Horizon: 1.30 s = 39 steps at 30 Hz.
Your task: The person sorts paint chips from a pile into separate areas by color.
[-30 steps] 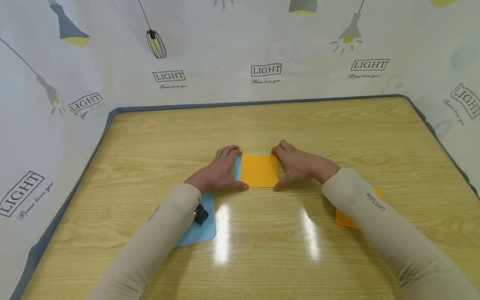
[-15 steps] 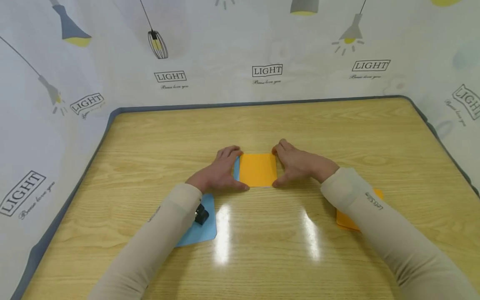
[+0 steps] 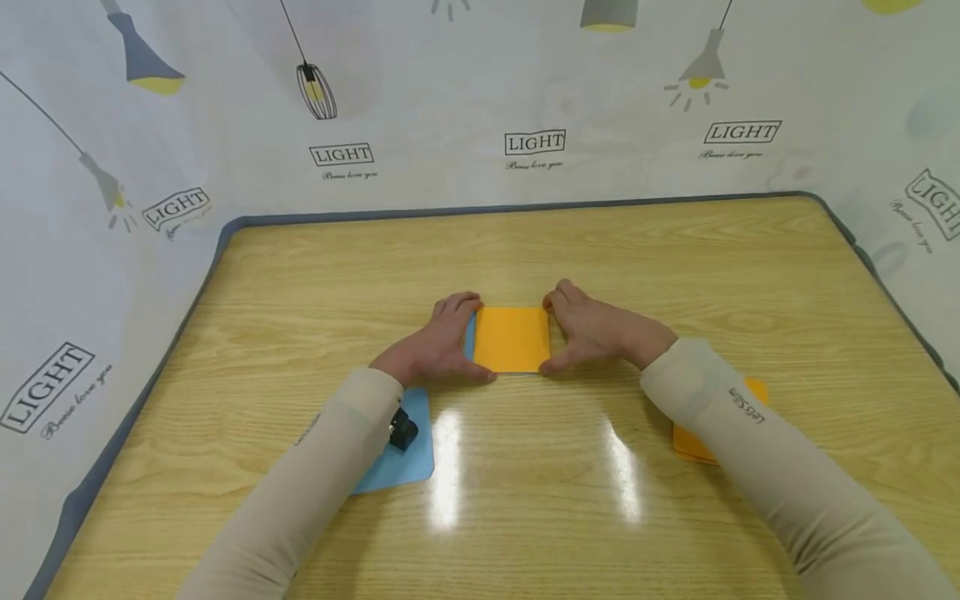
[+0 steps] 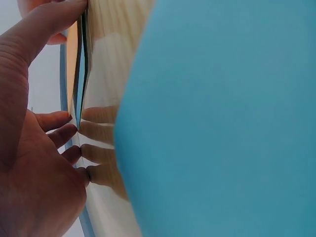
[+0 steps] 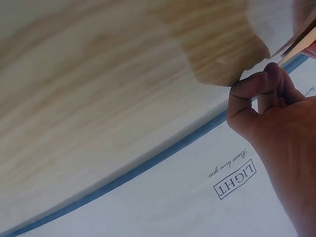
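An orange card (image 3: 513,340) lies over a blue card (image 3: 470,337), which shows as a thin strip along its left side. My left hand (image 3: 438,340) spans the left end, fingers at the far corner and thumb at the near edge, holding the blue card. At the right end my right hand (image 3: 600,327) holds the orange card between thumb and fingers. The left wrist view shows the orange layer (image 4: 72,64) above the blue one with dark edges, near my left hand (image 4: 42,173). In the right wrist view my right hand (image 5: 276,106) has bent fingers.
A larger blue sheet (image 3: 420,467) lies by my left forearm, with a black object (image 3: 402,429) at the wrist above it. Several orange cards (image 3: 690,442) are partly hidden under my right forearm. The wooden table (image 3: 525,517) ends at a printed white curtain (image 3: 435,100).
The orange card has slid left over the blue one, so the blue strip at the left is narrower. My right thumb and fingers moved slightly left with it; my left hand barely moved.
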Each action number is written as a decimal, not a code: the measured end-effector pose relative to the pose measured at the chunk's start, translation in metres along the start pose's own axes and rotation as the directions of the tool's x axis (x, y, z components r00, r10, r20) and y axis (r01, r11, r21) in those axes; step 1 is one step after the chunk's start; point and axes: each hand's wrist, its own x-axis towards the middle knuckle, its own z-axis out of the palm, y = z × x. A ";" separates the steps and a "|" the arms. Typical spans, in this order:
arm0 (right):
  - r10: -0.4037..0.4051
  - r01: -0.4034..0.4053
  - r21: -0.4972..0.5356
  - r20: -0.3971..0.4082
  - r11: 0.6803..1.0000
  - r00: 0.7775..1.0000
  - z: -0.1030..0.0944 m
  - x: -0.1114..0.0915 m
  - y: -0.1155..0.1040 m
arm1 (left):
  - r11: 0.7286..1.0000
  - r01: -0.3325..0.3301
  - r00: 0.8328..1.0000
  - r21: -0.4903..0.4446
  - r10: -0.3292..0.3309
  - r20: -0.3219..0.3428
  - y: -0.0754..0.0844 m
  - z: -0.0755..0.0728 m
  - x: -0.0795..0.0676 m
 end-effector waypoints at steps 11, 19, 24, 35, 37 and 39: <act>0.004 -0.004 -0.011 0.024 1.000 1.000 0.002 -0.001 0.001 | 1.000 0.017 1.000 -0.025 -0.017 -0.010 0.000 0.000 -0.001; 0.001 -0.001 -0.020 0.032 1.000 0.999 0.002 0.001 0.000 | 1.000 0.009 1.000 -0.027 -0.010 -0.028 0.000 0.000 0.000; -0.004 0.006 -0.070 0.023 0.998 1.000 0.002 0.002 -0.003 | 1.000 0.001 1.000 -0.013 -0.001 -0.017 0.001 0.000 -0.001; -0.015 0.014 -0.124 -0.008 0.992 1.000 0.003 0.001 -0.006 | 1.000 -0.009 1.000 -0.012 0.009 -0.010 -0.003 0.001 0.001; -0.019 0.016 -0.113 -0.018 0.993 1.000 0.002 0.000 -0.006 | 1.000 -0.009 1.000 -0.013 0.009 -0.013 -0.003 0.001 0.001; -0.023 0.021 -0.109 -0.023 0.994 0.999 0.003 0.000 -0.006 | 1.000 -0.009 1.000 -0.020 0.009 -0.015 -0.003 0.000 0.001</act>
